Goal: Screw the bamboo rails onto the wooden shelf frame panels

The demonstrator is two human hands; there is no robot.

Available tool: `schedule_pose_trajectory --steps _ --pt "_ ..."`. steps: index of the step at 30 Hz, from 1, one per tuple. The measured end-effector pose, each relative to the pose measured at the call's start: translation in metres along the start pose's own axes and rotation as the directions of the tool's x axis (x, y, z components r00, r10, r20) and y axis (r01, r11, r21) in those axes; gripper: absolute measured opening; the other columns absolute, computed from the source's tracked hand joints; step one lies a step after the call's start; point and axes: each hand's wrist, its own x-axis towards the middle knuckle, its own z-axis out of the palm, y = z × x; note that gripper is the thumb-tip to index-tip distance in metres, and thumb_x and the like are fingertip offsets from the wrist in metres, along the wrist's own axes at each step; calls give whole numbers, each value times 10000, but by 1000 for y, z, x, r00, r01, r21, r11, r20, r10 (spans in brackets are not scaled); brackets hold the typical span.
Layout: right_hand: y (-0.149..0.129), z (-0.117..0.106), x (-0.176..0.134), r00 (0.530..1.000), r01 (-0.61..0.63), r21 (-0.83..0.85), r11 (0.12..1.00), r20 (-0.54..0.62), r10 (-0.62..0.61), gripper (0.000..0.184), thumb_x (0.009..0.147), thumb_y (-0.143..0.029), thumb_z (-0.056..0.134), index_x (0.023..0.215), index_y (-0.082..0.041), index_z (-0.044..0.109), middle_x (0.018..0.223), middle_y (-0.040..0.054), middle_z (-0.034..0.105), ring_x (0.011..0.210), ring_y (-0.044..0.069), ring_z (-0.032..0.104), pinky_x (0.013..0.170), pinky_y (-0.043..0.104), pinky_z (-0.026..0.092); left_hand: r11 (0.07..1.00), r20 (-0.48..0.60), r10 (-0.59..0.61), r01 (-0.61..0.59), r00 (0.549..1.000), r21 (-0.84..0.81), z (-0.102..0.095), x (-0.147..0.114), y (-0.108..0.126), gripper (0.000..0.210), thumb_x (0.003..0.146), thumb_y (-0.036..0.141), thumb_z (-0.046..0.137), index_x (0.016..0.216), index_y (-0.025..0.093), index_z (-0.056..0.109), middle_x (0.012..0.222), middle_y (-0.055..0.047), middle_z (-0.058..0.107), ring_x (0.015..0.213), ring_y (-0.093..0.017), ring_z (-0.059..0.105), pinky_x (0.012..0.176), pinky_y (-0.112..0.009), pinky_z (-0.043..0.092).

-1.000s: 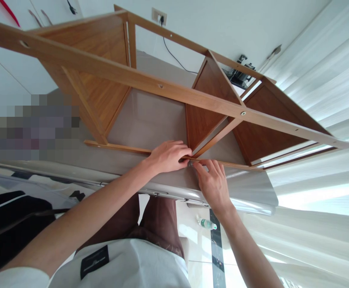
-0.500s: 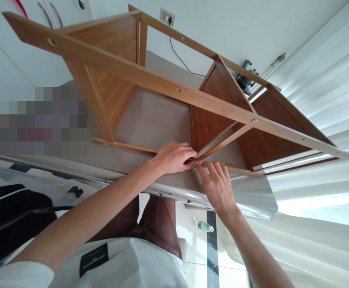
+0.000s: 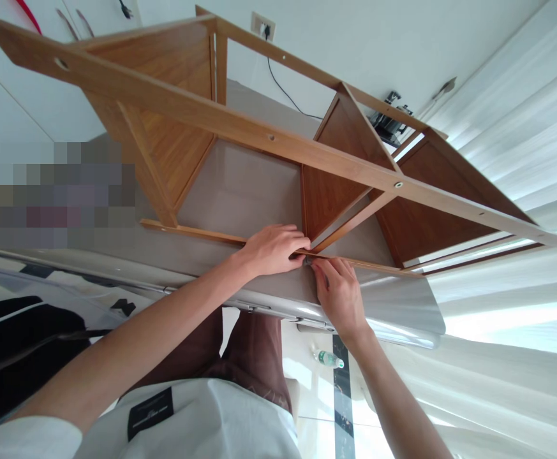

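- The large brown wooden shelf frame [image 3: 335, 160] lies on its side on the grey, smooth-topped counter [image 3: 393, 294], in front of the person; its long axis runs crosswise, from upper left to lower right in the view.
- Its narrow brown wooden lower rail [image 3: 201, 234] lies along the person's side of the counter, and both hands meet there, where a slanted brown wooden crosspiece [image 3: 355, 221] comes down beside the reddish-brown middle panel [image 3: 330, 185].
- At that joint, on the person's side of the rail, a small grey metal piece [image 3: 308, 261] shows between the two hands; it is too small to tell what it is.
- The left hand [image 3: 275, 250] comes in from the left, its fingers curled over the rail and its thumb below, clasping the wood just left of the metal piece.
- The right hand [image 3: 340, 287] is the nearer to the metal piece, which lies just left of its fingertips; thumb and forefinger appear to pinch it, though the hand hides most of the grip.
- Beyond the frame, a dark appliance [image 3: 387, 129] stands by the white wall, and a thin black cable [image 3: 278, 86] drops from a wall socket [image 3: 263, 27].
- White curtains [image 3: 508, 140] hang to the right; a clear plastic bottle [image 3: 328, 359] lies on the floor below.
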Motion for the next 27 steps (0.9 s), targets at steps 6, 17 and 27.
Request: schedule_pose_trajectory --steps 6,17,27 --pt "1 4 -2 999 -36 63 997 -15 37 235 1037 -199 440 1053 -228 672 949 61 675 945 212 592 848 342 450 1000 -1 10 -10 1000 21 -1 1 1 83 896 242 625 925 223 700 893 2 729 894 -181 658 765 -299 505" --pt "-1 0 -6 999 -44 8 999 -1 44 229 1020 -162 469 1053 -238 683 984 60 657 951 211 554 828 340 398 1000 7 15 -15 1000 19 -3 2 1 98 900 258 634 958 221 703 925 4 748 912 -180 666 768 -297 510" --pt "-5 -6 -1 998 58 -186 981 18 -56 285 961 -72 478 1094 -240 667 1023 76 634 930 232 501 829 370 382 1000 4 14 -14 1000 6 0 1 0 93 901 248 631 955 227 703 928 -3 743 921 -184 659 792 -301 514"
